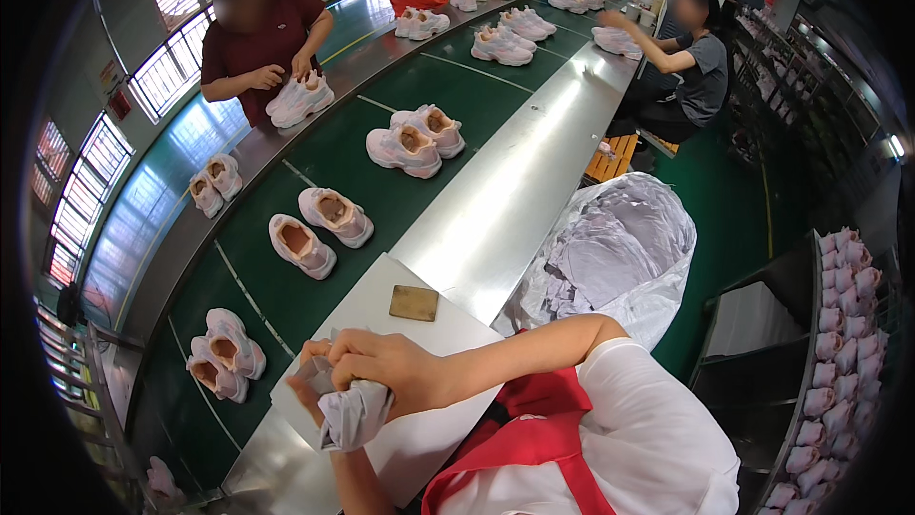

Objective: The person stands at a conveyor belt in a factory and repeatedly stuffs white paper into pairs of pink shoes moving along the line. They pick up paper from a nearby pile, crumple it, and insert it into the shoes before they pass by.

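Note:
A wad of crumpled pale grey paper (357, 417) is bunched between my two hands, above a white board at the belt's near side. From the right, my right hand (396, 367) is closed over the top of the wad. My left hand (307, 393) grips it from the left and below, mostly hidden behind the paper and the right hand. Just beyond my hands, a flat brown block (414, 303) lies on the white board (381, 279). The nearest pair of pale pink sneakers (227, 355) stands left of my hands on the green belt.
More sneaker pairs (416, 141) stand along the green belt (324, 158). A big plastic bag (667, 277) of paper sheets sits beyond my right arm. A rack of shoes (839, 363) stands far right. Across the belt, a person (257, 48) handles a sneaker; another person (701, 72) sits ahead.

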Motion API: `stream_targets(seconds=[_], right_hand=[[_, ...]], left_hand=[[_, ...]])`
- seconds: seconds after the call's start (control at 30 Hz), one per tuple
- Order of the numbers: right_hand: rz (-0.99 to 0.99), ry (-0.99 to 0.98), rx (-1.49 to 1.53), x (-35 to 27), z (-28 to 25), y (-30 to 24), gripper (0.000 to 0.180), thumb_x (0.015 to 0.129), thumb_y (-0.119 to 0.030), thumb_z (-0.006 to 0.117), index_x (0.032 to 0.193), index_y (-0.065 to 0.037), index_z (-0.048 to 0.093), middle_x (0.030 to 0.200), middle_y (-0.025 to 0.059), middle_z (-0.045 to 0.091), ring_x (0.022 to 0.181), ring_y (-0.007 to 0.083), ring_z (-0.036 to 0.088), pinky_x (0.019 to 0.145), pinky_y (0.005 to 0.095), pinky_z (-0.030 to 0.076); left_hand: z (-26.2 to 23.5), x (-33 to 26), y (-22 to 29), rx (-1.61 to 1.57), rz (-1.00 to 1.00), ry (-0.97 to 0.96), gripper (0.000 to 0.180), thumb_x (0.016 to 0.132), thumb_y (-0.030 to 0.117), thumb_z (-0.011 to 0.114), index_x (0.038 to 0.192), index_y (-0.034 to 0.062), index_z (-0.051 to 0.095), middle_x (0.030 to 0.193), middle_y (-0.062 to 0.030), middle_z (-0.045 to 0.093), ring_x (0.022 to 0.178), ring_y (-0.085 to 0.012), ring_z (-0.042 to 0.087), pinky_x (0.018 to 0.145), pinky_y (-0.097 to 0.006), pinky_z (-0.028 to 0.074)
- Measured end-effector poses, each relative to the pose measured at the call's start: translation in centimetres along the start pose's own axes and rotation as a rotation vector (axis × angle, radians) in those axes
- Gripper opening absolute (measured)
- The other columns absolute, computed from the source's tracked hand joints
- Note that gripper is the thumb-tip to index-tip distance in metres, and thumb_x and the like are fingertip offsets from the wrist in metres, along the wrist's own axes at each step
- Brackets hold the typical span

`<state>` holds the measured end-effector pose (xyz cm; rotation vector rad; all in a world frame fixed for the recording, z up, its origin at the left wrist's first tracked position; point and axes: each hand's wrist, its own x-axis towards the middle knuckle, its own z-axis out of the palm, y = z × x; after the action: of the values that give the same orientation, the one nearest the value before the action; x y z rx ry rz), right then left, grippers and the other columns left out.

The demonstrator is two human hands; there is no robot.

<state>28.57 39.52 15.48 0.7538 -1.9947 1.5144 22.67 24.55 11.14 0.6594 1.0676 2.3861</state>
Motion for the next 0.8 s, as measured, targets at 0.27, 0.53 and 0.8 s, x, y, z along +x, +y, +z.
stream_targets(seconds=[0.27,0.53,0.8], right_hand=[[0.378,-0.268,0.037,1.3,-1.6,2.3,0.052,0.069,-0.018,0.077,0.108,-0.004,0.045,0.105,0.0117,0.050,0.096,0.0295,0.053,0.080,0.0368,0.044],[0.149,0.005,-0.534,-0.3,1.1,1.4,0.093,0.066,-0.029,0.076,0.135,0.003,0.023,0.117,0.0201,0.043,0.107,0.0355,0.047,0.092,0.0428,0.039],[0.489,-0.206,-0.020,-0.3,3.7,2.1,0.074,0.068,-0.019,0.070,0.127,0.004,0.032,0.115,0.0237,0.048,0.104,0.0351,0.052,0.084,0.0389,0.046]], left_hand=[[-1.7,-1.8,1.8,0.851,-0.115,0.283,0.073,0.080,0.057,0.058,0.122,-0.0009,0.046,0.121,-0.0121,0.050,0.109,-0.0202,0.050,0.094,-0.035,0.039],[0.0,-0.8,0.8,0.780,0.210,0.460,0.031,0.089,0.013,0.056,0.116,-0.0014,0.048,0.110,-0.0107,0.057,0.099,-0.0177,0.055,0.087,-0.029,0.042],[0.4,0.8,1.6,0.669,0.136,0.774,0.062,0.093,0.057,0.034,0.117,0.0011,0.045,0.110,-0.0093,0.054,0.104,-0.0193,0.053,0.090,-0.033,0.040]])
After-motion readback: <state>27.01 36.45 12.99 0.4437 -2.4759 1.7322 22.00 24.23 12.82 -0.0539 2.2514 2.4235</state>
